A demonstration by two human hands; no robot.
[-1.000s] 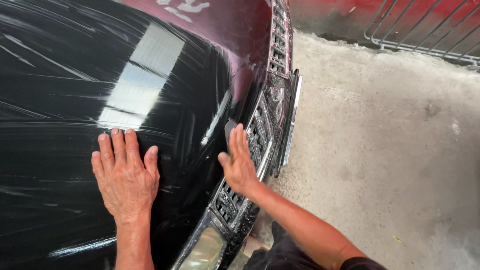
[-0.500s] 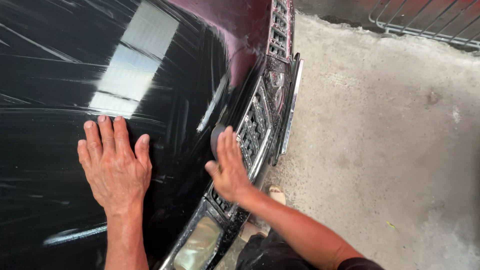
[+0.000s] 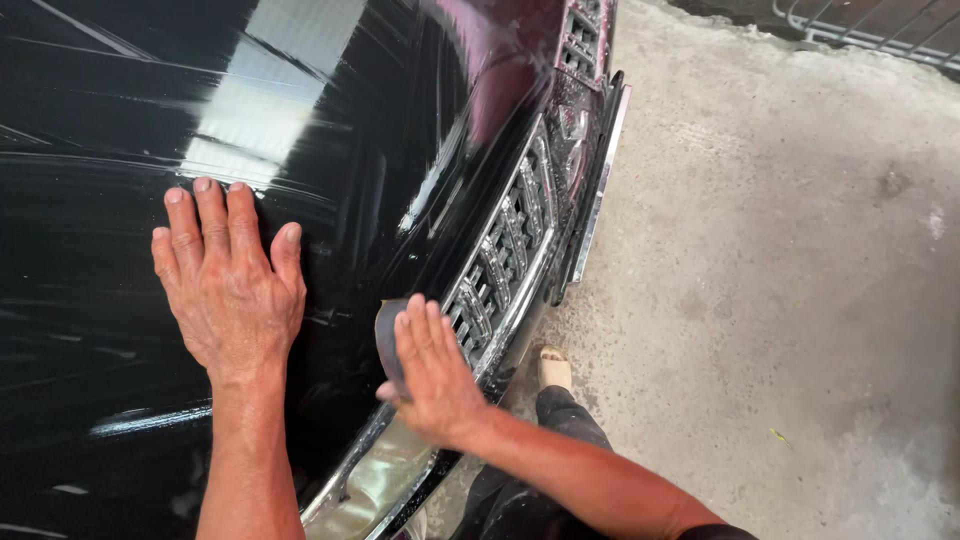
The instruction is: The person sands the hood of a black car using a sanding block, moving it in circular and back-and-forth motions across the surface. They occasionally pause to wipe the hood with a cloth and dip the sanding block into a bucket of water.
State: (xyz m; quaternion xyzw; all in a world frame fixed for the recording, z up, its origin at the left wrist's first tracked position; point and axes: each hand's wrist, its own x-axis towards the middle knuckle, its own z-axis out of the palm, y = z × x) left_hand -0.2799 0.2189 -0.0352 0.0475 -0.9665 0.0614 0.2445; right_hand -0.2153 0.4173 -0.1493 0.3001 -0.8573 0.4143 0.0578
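Note:
My left hand (image 3: 228,285) lies flat, fingers spread, on the wet black car hood (image 3: 300,130). My right hand (image 3: 432,368) presses a small grey pad (image 3: 386,335) against the hood's front edge, just beside the chrome grille (image 3: 510,260). Only a corner of the pad shows past my fingers. Streaks of water or soap run across the glossy paint. A headlight (image 3: 375,480) sits below my right wrist.
A chrome bumper strip (image 3: 598,195) runs along the car's front. Grey concrete floor (image 3: 780,300) spreads to the right. My foot in a light sandal (image 3: 555,368) stands by the bumper. A metal grate (image 3: 880,35) lies at the far top right.
My right hand has slid down along the hood's front edge toward the headlight, and the grey pad now shows under it. The left hand stays flat on the hood.

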